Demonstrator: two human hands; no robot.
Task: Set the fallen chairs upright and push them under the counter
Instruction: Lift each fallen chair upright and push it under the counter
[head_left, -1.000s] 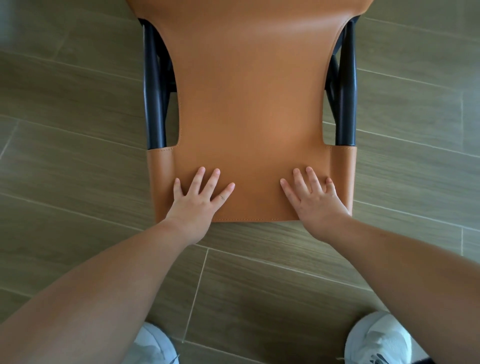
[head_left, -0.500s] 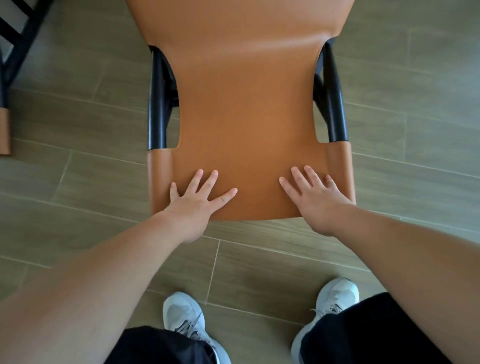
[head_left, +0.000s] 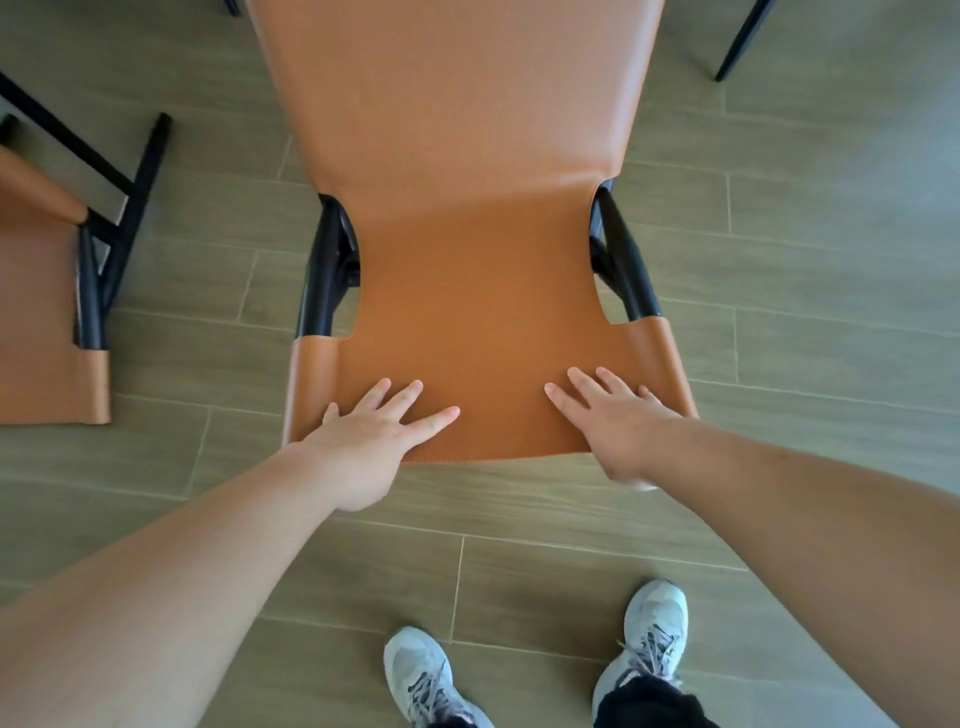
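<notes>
Left hand (head_left: 363, 441) and right hand (head_left: 618, 421) flat, gripping nothing, on chair (head_left: 467, 260) back; uneven push could skew it.

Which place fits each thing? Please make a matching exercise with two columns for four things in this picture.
Things:
1. left hand
2. right hand
3. second chair
4. grey shoes

Places:
A. bottom of the picture, on the floor
B. flat on the near right part of the orange backrest
C. far left edge of the picture
D. flat on the near left part of the backrest

Pairs: 1-D, 2-B, 3-C, 4-A
</notes>
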